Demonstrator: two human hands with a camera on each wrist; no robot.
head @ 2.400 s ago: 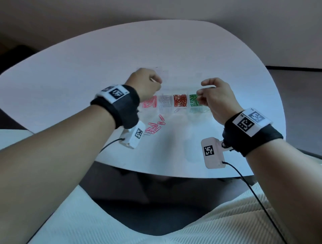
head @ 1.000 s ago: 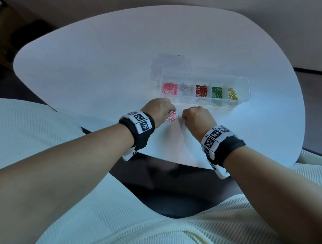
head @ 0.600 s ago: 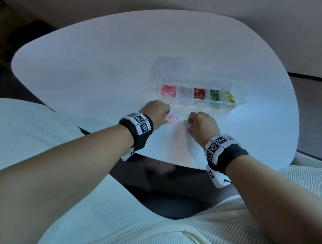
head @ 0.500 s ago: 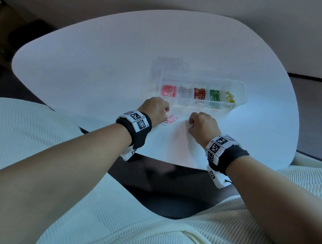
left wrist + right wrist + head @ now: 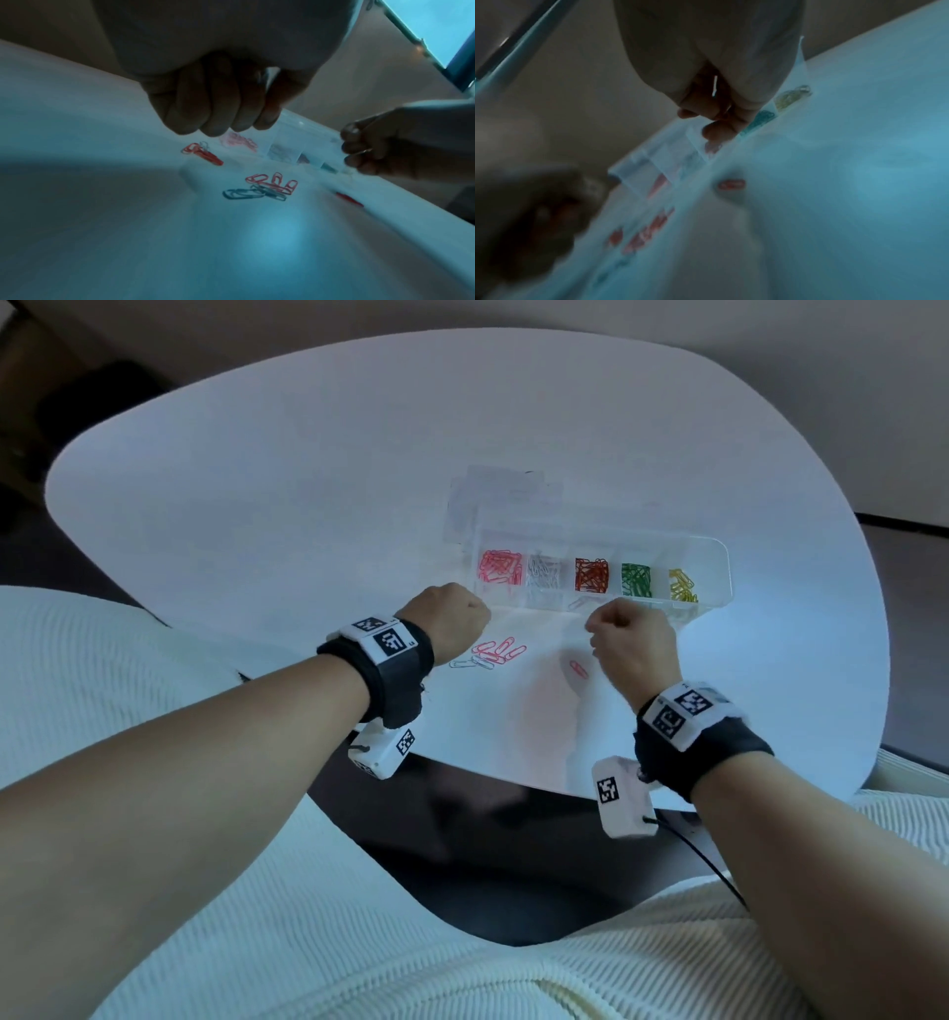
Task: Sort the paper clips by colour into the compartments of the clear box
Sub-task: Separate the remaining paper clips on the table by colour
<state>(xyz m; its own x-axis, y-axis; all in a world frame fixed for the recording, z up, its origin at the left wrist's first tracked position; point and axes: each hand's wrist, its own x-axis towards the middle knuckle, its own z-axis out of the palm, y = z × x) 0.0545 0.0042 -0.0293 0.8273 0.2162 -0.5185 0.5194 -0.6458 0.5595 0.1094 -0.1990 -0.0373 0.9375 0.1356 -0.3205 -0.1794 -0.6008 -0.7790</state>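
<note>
Both hands are curled, raised off the table just before the box. Left hand: fingers folded to the palm, a pale glint between forefinger and thumb in the left wrist view, likely a white clip, though too dim to be sure. Right hand: thumb and fingers pinched together, a thin bright wire showing among them in both wrist views, so apparently holding a clip; colour not legible. Box: clear, long, divided in a row; pink, white, red, green and yellow clips lie each in a separate compartment, pink at the left end, yellow at the right. Loose clips: a small cluster of pink with a few white, on the table just before the box's left end, some overlapping. Red clip: alone, before the box's middle, near the right hand. Handling, as judged: bent wire, very light, stiff yet springy, coated and slick, lying flat so that fingers find little to lift; overlapped ones may hook together and come up in a bunch. Best hold: fingertip pinch across the two long sides, or tip one rounded end up first with a nail; not fragile.
</note>
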